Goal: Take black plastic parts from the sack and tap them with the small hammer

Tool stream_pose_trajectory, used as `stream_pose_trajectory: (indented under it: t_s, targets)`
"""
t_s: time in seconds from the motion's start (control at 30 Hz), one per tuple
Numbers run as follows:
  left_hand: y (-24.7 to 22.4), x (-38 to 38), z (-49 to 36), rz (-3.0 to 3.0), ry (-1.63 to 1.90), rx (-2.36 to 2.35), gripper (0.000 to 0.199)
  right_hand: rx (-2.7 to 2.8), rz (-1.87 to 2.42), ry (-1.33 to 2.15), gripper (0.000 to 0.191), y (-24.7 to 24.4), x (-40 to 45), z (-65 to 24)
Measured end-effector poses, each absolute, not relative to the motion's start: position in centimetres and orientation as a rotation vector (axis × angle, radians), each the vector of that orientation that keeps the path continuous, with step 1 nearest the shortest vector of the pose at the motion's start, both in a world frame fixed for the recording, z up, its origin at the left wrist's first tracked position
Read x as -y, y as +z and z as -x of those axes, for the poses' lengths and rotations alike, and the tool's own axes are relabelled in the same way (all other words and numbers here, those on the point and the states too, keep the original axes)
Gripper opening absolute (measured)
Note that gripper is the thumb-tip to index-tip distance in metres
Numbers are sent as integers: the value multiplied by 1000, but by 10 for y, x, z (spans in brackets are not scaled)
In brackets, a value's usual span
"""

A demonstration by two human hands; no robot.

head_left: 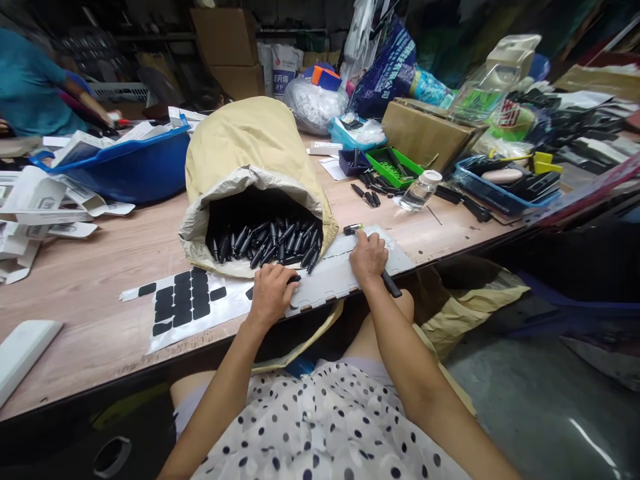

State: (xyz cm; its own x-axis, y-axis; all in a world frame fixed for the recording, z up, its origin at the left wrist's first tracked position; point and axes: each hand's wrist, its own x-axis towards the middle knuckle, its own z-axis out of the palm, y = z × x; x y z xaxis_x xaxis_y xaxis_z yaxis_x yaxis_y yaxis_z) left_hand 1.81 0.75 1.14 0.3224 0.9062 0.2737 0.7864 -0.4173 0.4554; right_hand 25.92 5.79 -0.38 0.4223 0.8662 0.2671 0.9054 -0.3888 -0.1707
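Note:
My left hand [271, 293] is closed around a small black part [294, 279] at the table's front edge, just below the sack's mouth. In my right hand [369, 257] is a tool with a black handle [391, 284]; its small head [353, 229] shows beyond my fingers. Both hands are over a grey-white board [327, 277] lying along the edge. A tan sack [250, 140] lies open towards me, with many black pen-like parts [270, 243] inside. Left of my left hand lies a white sheet with black stickers [185, 300].
A blue basin [130, 167] and white boxes [37, 200] are at the left. A clear jar [421, 190], green tray [393, 167], cardboard box [430, 133] and blue basket [505, 183] sit at the right. A person in a teal shirt [35, 87] is at the back left.

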Motion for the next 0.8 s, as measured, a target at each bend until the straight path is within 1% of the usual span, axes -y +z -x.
stream_pose_trajectory:
  t_s: [0.2,0.33,0.43,0.57,0.67,0.8]
  targets:
    - [-10,-5,-10,-2275,808,-1532,24,1485,2377,-98,42,-3,-53,-264]
    - [-14,-6,-3,-2175,847,-1547,16,1424,2412,24,33,5,-48,-271]
    - [-16,-8,-4,-2116,849,-1536,16,1390,2362,108,33,17,-39,-272]
    - [-16,-8,-6,-2068,853,-1524,16,1466,2000,177,36,28,-9,-259]
    - [-16,-8,-7,-2049,850,-1528,16,1671,1681,360,38,28,19,-238]
    - [-17,-9,-8,-2045,849,-1521,15,1822,1470,459,41,21,47,-210]
